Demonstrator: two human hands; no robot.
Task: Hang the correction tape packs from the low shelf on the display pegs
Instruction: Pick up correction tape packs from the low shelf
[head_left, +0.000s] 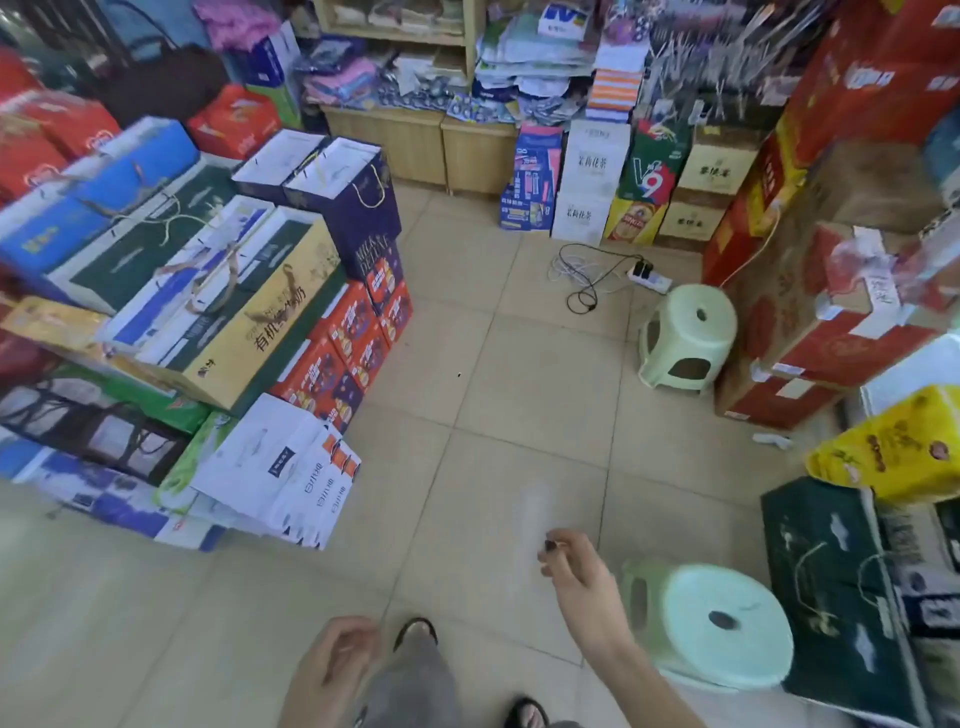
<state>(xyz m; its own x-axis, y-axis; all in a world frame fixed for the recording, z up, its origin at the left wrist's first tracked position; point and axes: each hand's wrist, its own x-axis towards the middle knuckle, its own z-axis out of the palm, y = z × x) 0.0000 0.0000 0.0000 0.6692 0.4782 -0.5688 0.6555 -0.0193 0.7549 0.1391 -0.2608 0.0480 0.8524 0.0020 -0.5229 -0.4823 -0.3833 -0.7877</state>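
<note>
Far ahead, a low wooden shelf carries heaps of small blue-and-white packs; blur keeps me from reading them. Up at the top right, display pegs stick out with hanging goods. My right hand is low in the aisle, its thumb and fingertips pinched on a small dark-tipped thing with a faint pale blur above it; what it is cannot be made out. My left hand hangs by my leg, loosely curled and holding nothing.
Stacked gift cartons wall the left side and red cartons the right. Two pale green stools stand on the right, one near and one farther. A power strip with cables lies on the tiled floor.
</note>
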